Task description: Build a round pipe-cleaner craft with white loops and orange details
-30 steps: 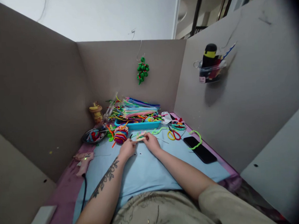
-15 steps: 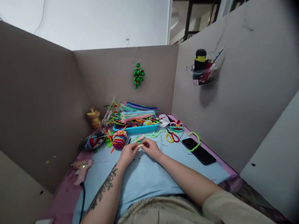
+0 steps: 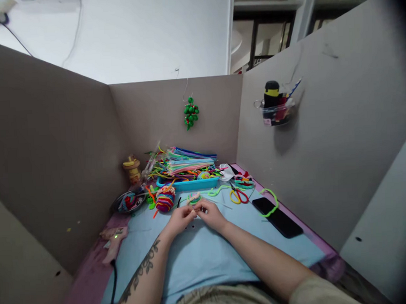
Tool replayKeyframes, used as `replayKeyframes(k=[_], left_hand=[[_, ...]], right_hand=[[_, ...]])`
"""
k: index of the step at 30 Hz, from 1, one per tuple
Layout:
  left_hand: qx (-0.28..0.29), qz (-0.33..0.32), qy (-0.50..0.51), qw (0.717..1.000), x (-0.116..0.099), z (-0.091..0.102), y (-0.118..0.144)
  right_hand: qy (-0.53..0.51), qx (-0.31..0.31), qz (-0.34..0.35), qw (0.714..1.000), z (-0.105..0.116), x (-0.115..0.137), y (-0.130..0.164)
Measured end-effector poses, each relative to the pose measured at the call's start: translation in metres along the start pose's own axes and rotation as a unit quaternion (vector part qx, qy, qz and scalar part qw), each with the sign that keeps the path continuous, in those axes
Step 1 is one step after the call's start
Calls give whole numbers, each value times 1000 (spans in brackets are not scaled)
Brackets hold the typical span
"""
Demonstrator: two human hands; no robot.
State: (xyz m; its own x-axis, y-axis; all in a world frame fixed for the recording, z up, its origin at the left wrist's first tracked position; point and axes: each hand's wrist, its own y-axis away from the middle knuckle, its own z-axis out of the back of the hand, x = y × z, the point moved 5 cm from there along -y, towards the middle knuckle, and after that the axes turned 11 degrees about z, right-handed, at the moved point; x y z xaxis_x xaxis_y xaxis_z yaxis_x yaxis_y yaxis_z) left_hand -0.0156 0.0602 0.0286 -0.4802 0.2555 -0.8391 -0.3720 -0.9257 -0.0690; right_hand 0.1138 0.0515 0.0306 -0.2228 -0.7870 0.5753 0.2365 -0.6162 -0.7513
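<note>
My left hand (image 3: 182, 219) and my right hand (image 3: 209, 213) meet over the blue cloth (image 3: 208, 251). Fingertips of both are pinched together on a short pale pipe cleaner (image 3: 194, 211), mostly hidden by the fingers. Just beyond them rests a small pastel striped coil (image 3: 193, 198) of pipe cleaner. To its left stands a multicoloured striped ball-like piece (image 3: 165, 199) with orange ends. Two small black dots lie on the cloth under my hands.
Behind lies a blue tray (image 3: 191, 185) heaped with pipe cleaners (image 3: 192, 164). Scissors (image 3: 238, 196) and a phone (image 3: 277, 218) are on the right. A pink glue gun (image 3: 115, 243) and a bowl (image 3: 119, 208) are on the left. Partition walls (image 3: 178, 139) enclose the table.
The view has tilted up a little, so everything sits lower in the picture. Both hands stay together with fingers pinched; the pale piece between them shows less now.
</note>
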Motion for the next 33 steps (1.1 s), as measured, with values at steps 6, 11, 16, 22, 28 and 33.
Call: replayKeyframes(k=[6, 11, 16, 22, 28, 33], left_hand=[[-34, 25, 112, 993, 3, 5, -4], [-112, 41, 174, 978, 17, 12, -12], [-130, 56, 179, 974, 21, 10, -12], [-138, 59, 155, 976, 27, 6, -15], [-152, 72, 90, 982, 36, 2, -17], [-159, 74, 71, 982, 34, 2, -15]], right_hand=[[11, -46, -18, 999, 10, -4, -27], [165, 18, 18, 986, -16, -19, -110], [337, 88, -79, 934, -49, -45, -175], [436, 124, -150, 879, -68, -68, -199], [452, 129, -156, 869, -80, -70, -212], [461, 159, -151, 860, -89, -68, -213]])
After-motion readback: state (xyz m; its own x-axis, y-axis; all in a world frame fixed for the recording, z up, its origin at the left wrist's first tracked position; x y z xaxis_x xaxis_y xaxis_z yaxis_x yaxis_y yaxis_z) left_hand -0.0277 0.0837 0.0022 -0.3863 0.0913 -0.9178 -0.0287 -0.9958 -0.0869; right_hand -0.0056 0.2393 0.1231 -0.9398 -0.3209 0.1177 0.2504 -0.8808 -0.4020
